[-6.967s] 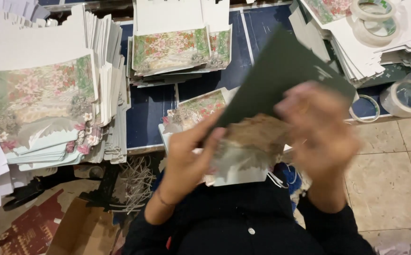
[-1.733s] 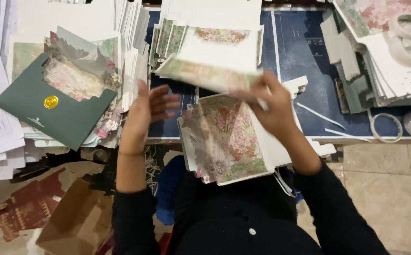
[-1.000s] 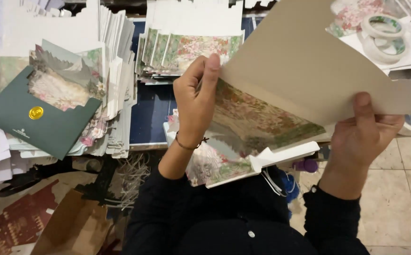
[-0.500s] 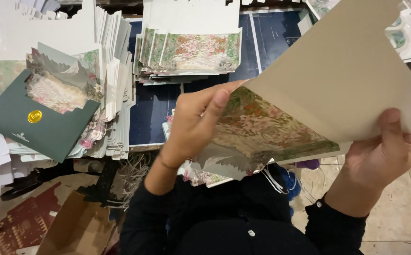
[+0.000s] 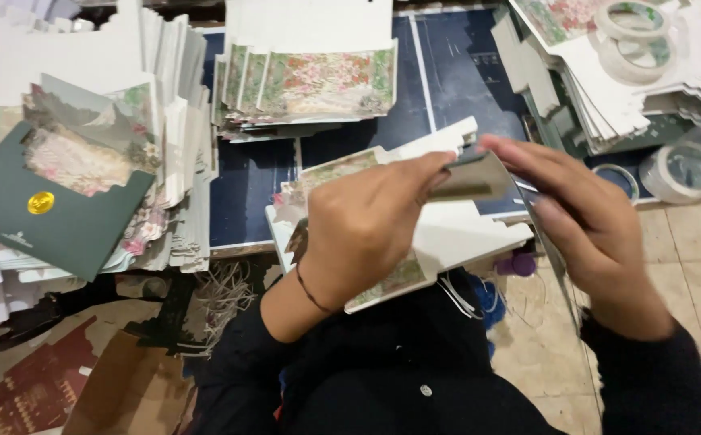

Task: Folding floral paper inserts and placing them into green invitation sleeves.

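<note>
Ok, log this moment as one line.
left hand: grips folded card | right hand: pinches same card | green envelope: on left stack | tape rolls: right

a small paper-craft workshop, shown by stacks of floral printed cards (image 5: 310, 84), white die-cut sheets (image 5: 165, 64), tape rolls (image 5: 680, 171) and a blue cutting mat (image 5: 447, 72).

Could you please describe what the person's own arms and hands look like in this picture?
Both hands, left hand and right hand, are bare, without gloves or visible rings. Dark long sleeves cover the arms; the left is pushed back from the wrist, which wears a thin dark band.
</note>
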